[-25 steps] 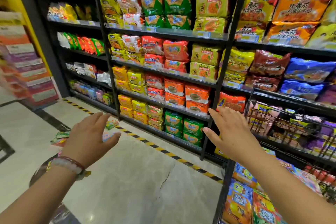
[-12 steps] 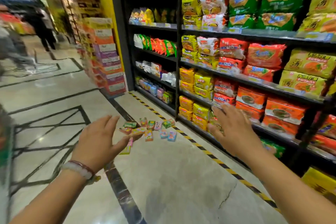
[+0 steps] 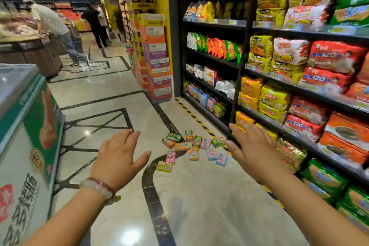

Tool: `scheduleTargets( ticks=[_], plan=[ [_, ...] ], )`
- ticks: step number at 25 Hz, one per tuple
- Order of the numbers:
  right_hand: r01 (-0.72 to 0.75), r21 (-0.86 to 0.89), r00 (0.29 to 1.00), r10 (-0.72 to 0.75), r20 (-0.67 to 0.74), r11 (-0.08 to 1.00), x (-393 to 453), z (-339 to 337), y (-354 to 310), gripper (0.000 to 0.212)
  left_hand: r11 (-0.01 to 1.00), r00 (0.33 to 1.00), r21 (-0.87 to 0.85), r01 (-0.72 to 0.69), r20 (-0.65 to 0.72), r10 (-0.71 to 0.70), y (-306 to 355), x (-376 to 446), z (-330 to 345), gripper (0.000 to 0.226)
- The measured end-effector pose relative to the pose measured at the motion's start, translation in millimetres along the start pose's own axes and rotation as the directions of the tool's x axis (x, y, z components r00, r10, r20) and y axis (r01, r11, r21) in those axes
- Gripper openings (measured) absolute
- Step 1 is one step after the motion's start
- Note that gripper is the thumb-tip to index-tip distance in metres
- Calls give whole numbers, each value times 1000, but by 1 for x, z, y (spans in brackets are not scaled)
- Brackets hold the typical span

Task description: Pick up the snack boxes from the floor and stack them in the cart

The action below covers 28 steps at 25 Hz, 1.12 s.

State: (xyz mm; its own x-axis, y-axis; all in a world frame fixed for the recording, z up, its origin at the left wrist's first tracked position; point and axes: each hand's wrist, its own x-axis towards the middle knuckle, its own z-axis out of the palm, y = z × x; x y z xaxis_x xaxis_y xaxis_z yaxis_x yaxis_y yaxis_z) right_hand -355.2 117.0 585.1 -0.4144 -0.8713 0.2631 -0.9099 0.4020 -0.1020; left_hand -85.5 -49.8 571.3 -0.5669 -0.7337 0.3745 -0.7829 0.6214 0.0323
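Several small colourful snack boxes [image 3: 191,147] lie scattered on the shiny tiled floor [image 3: 199,195], close to the foot of the shelves. My left hand [image 3: 117,158] is held out above the floor to the left of the pile, fingers spread, holding nothing. My right hand [image 3: 253,150] is held out on the pile's right side, fingers straight, also holding nothing. Both hands are well above the boxes and touch none of them. No cart shows in this view.
Black shelves [image 3: 279,78] packed with noodle bags run along the right. A chest freezer [image 3: 26,126] stands at the left. Stacked cartons [image 3: 155,62] rise at the shelf end. Two people [image 3: 58,26] stand far down the aisle.
The view has swung left, away from the cart and along the aisle. The boxes on the floor have come to the middle between my hands, which stay outstretched.
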Motion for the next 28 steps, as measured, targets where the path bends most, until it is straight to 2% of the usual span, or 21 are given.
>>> scheduleTargets(
  ticks=[3, 4, 7, 9, 11, 13, 21, 23, 26, 28],
  plan=[
    [57, -8, 998, -56, 31, 998, 62, 19, 8, 63, 999, 1000, 25, 26, 15, -26, -2, 42, 26, 76],
    [83, 1, 996, -83, 29, 997, 87, 27, 12, 65, 999, 999, 34, 39, 4, -39, -2, 57, 36, 72],
    [170, 56, 985, -171, 0, 984, 155, 42, 20, 87, 994, 995, 37, 101, 18, -102, -3, 101, 56, 66],
    [225, 68, 974, -224, -16, 972, 196, 56, 24, 85, 988, 990, 66, 137, 25, -139, -6, 127, 69, 69],
    [261, 72, 965, -261, -16, 963, 232, 65, 26, 72, 983, 985, 73, 169, 36, -171, -9, 153, 78, 71],
    [272, 75, 962, -272, -9, 959, 260, 77, 27, 65, 978, 978, 75, 197, 52, -201, -14, 173, 87, 72],
    [273, 127, 945, -290, 151, 954, 377, 141, 10, 61, 969, 966, 87, 233, 92, -241, -63, 267, 148, 78],
    [275, 150, 950, -292, 110, 950, 406, 157, -1, 68, 974, 971, 88, 210, 96, -218, -81, 299, 167, 73],
    [278, 125, 952, -291, 95, 952, 452, 180, -12, 91, 980, 974, 43, 195, 109, -199, -106, 352, 189, 68],
    [272, 120, 955, -283, 92, 955, 478, 198, -18, 91, 986, 981, 48, 161, 102, -165, -119, 381, 205, 66]
  ],
)
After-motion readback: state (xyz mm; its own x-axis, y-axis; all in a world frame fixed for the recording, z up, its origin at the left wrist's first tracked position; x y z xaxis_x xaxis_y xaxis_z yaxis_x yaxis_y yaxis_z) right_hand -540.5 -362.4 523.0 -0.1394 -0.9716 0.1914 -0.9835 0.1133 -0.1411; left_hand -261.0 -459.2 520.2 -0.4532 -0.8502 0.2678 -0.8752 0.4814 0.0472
